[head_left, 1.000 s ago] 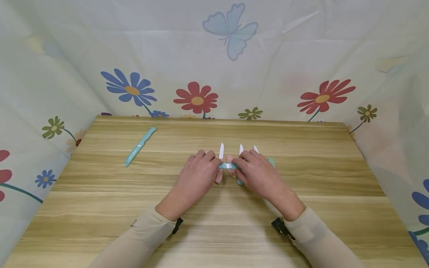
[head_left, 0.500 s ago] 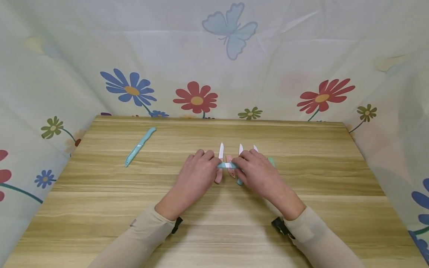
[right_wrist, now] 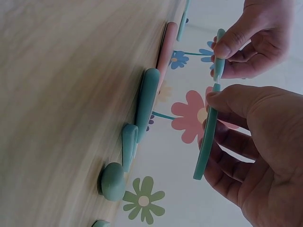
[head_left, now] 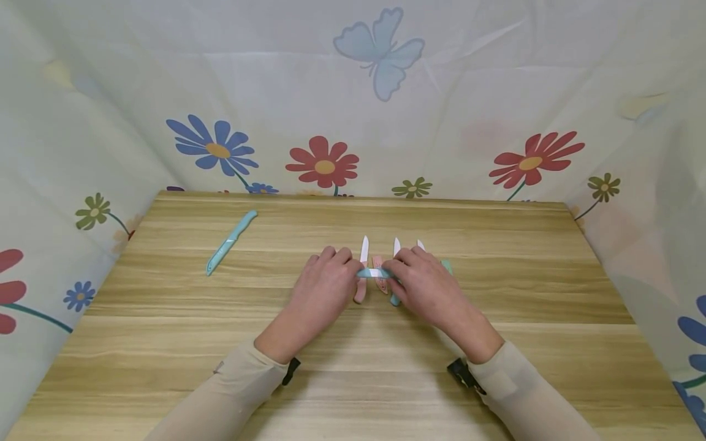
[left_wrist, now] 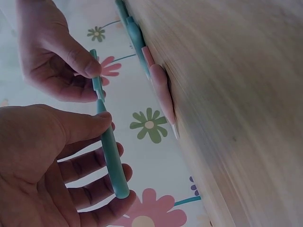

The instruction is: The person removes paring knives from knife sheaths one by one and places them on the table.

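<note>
Between my two hands, above the table, a teal paring knife (left_wrist: 113, 163) lies crosswise with a short strip of its white blade showing. My left hand (head_left: 328, 285) pinches its rounded handle between thumb and fingers. The teal sheath (right_wrist: 206, 146) over the blade's other end is held in my right hand (head_left: 427, 288). Beneath them on the table lie a pink-handled knife (head_left: 360, 291) with a bare white blade and a pink sheath (head_left: 379, 278). A teal-handled knife (head_left: 396, 246), blade bare, is partly covered by my right hand.
A sheathed teal knife (head_left: 231, 242) lies alone at the table's back left. Right of my right hand, a green piece (head_left: 447, 266) and another white blade tip (head_left: 421, 244) peek out. The right wrist view shows a rounded green handle (right_wrist: 113, 182). A flowered curtain (head_left: 458, 122) surrounds the table.
</note>
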Motion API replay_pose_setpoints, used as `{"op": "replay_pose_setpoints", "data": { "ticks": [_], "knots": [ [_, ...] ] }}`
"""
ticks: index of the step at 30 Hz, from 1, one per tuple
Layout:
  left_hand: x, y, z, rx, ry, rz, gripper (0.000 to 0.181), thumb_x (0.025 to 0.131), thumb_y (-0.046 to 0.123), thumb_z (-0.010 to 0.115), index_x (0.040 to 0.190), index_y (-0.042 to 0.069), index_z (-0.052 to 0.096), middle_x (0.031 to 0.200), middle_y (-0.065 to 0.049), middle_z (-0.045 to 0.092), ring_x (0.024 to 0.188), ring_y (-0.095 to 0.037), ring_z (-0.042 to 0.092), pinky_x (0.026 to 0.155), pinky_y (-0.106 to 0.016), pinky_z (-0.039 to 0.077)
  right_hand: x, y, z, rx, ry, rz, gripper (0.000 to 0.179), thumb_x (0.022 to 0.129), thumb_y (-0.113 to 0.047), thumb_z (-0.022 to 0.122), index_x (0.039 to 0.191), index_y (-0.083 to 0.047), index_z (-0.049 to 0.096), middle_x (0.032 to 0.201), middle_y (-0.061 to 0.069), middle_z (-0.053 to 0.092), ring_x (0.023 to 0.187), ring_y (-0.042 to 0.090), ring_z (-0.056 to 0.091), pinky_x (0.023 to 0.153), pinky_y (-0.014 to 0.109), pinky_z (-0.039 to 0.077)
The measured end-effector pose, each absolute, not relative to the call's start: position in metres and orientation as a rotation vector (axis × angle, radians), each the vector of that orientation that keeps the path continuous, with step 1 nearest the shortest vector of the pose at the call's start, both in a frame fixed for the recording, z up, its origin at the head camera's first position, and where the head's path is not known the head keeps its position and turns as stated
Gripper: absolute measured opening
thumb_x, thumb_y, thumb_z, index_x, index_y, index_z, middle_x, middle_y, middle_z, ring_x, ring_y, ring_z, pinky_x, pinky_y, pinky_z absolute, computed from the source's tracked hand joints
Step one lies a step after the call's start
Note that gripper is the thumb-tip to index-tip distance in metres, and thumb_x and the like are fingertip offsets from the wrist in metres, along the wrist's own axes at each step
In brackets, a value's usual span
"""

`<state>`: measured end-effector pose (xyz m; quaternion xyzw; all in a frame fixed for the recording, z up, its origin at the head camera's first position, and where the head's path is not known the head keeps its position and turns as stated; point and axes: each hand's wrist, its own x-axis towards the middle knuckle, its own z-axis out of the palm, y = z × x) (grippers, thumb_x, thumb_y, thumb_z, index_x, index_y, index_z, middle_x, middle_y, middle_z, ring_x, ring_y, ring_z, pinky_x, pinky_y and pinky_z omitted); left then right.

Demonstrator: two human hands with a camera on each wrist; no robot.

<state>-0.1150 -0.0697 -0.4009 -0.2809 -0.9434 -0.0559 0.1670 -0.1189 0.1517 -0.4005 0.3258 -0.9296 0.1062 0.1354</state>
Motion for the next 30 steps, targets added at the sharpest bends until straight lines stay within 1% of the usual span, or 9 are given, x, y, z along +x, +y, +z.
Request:
{"op": "replay_pose_setpoints", "data": {
  "ticks": [7,14,19,24,28,30],
  "knots": [
    [-0.1162,-0.0699,-0.4003,-0.791,-2.693,-0.177,0.017,0.093,0.023,0.084,0.105,0.012,0.081,0.091,-0.002,0.063,0.079,-0.023,0.054,0.064,-0.034,0.049,-0.1191,0.1521,-0.3999,0.943,-2.685,0.32,0.025,0.095,-0.018,0.083,0.117,-0.007,0.078,0.104,0.006,0.068,0.09,0.026,0.06,0.109,0.054,0.049],
    [-0.1159,-0.0723,-0.4001,-0.805,-2.67,-0.172,0.012,0.094,0.017,0.083,0.105,0.012,0.081,0.092,-0.002,0.064,0.08,-0.023,0.055,0.065,-0.036,0.051,-0.1199,0.1529,-0.4005,0.949,-2.675,0.337,0.025,0.095,-0.018,0.083,0.117,-0.007,0.078,0.104,0.006,0.068,0.091,0.026,0.062,0.11,0.055,0.048],
    [-0.1162,-0.0728,-0.3998,-0.798,-2.663,-0.161,0.011,0.092,0.014,0.084,0.103,0.013,0.081,0.09,-0.001,0.063,0.079,-0.022,0.055,0.064,-0.035,0.05,-0.1206,0.1531,-0.4016,0.947,-2.669,0.343,0.025,0.094,-0.018,0.084,0.116,-0.007,0.078,0.102,0.006,0.068,0.089,0.025,0.061,0.107,0.052,0.05],
    [-0.1162,-0.0735,-0.3994,-0.792,-2.668,-0.166,0.015,0.092,0.018,0.086,0.104,0.012,0.081,0.09,-0.002,0.063,0.079,-0.022,0.054,0.062,-0.034,0.048,-0.1211,0.1529,-0.402,0.947,-2.664,0.346,0.023,0.095,-0.017,0.083,0.115,-0.006,0.078,0.102,0.006,0.069,0.088,0.024,0.06,0.102,0.047,0.053],
    [-0.1161,-0.0739,-0.3988,-0.784,-2.678,-0.17,0.016,0.092,0.02,0.086,0.105,0.012,0.081,0.09,-0.001,0.062,0.079,-0.022,0.054,0.063,-0.034,0.047,-0.1207,0.1532,-0.4011,0.944,-2.668,0.333,0.023,0.095,-0.016,0.082,0.116,-0.006,0.078,0.104,0.007,0.069,0.09,0.025,0.062,0.106,0.051,0.051],
    [-0.1159,-0.0742,-0.3983,-0.778,-2.682,-0.166,0.014,0.092,0.018,0.085,0.105,0.013,0.081,0.09,-0.001,0.062,0.08,-0.022,0.054,0.063,-0.034,0.047,-0.1206,0.1531,-0.4005,0.943,-2.671,0.327,0.024,0.095,-0.016,0.082,0.116,-0.006,0.078,0.104,0.007,0.069,0.091,0.026,0.062,0.108,0.053,0.049]
  ]
}}
